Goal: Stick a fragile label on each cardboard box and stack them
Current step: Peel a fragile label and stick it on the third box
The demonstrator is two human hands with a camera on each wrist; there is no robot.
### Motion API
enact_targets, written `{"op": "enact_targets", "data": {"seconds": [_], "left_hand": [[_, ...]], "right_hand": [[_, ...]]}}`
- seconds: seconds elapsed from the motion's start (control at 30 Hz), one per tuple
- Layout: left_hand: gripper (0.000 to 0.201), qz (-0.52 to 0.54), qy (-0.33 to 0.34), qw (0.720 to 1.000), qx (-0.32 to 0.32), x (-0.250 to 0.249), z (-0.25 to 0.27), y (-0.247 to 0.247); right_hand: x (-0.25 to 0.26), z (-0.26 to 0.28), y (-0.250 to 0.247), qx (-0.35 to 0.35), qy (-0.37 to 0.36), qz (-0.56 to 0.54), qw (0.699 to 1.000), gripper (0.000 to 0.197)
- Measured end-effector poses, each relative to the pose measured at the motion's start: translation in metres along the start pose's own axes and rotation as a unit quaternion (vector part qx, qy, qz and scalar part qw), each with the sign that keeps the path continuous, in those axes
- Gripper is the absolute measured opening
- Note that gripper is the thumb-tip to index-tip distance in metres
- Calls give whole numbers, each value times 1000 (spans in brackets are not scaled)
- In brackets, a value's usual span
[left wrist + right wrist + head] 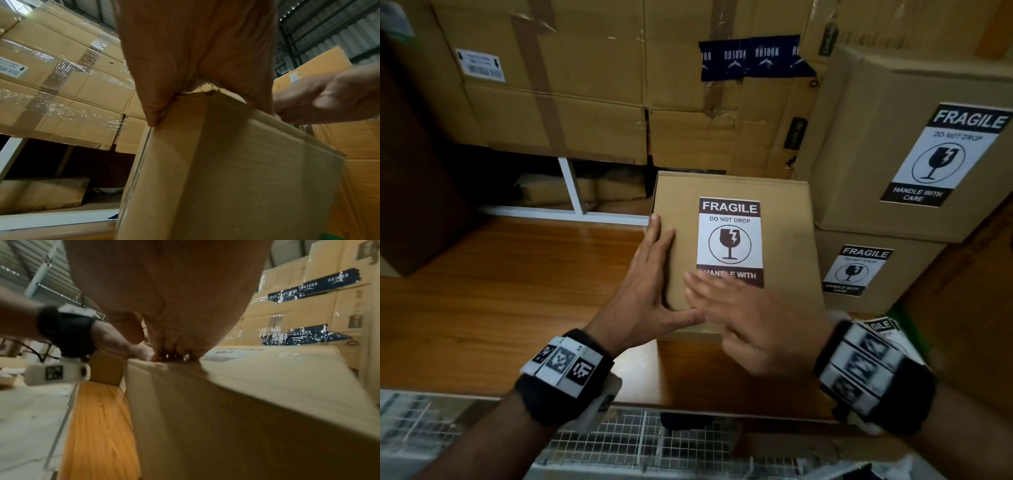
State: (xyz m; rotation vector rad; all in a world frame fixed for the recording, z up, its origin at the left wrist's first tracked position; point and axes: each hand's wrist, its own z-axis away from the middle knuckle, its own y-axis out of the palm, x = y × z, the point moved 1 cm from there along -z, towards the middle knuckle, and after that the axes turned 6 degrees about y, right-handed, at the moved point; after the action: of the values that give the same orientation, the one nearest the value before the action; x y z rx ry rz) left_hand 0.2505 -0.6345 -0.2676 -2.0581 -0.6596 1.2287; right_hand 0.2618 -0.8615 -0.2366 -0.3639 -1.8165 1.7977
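Note:
A small cardboard box (787, 240) stands on the wooden table (517, 291) with a fragile label (730, 241) stuck on its top. My left hand (650, 284) lies flat along the box's near-left corner, fingers straight on the top's left edge and thumb along the front edge. My right hand (743, 318) is blurred, its straight fingers resting on the label's lower edge. From the left wrist the box (236, 170) shows its side below my palm. The right wrist view has the box (257, 394) under my fingertips (174, 353).
Two labelled boxes are stacked at the right, the upper (914, 144) on the lower (866, 270). Large taped cartons (602, 85) form a wall behind. A dark box (417, 171) stands at the left. A wire mesh (619, 445) lies below the table's front edge.

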Motion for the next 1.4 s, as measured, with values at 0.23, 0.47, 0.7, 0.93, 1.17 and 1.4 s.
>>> {"op": "enact_targets", "data": {"seconds": [0.23, 0.47, 0.7, 0.93, 1.17, 1.4], "left_hand": [[142, 21, 3, 1000, -5, -3, 7, 4], [135, 28, -17, 999, -11, 0, 4, 7], [124, 32, -19, 999, 1, 3, -1, 8], [118, 38, -26, 999, 4, 0, 2, 7], [120, 31, -41, 999, 2, -4, 3, 7], [116, 54, -51, 997, 5, 2, -4, 10]], "right_hand": [[-27, -15, -34, -76, 62, -24, 995, 73], [-33, 27, -22, -53, 56, -89, 993, 55], [-41, 21, -29, -41, 90, 19, 995, 44], [-53, -48, -60, -159, 109, 18, 981, 58], [-65, -79, -59, -41, 169, 119, 978, 82], [-72, -18, -38, -27, 247, 114, 962, 86]]}}
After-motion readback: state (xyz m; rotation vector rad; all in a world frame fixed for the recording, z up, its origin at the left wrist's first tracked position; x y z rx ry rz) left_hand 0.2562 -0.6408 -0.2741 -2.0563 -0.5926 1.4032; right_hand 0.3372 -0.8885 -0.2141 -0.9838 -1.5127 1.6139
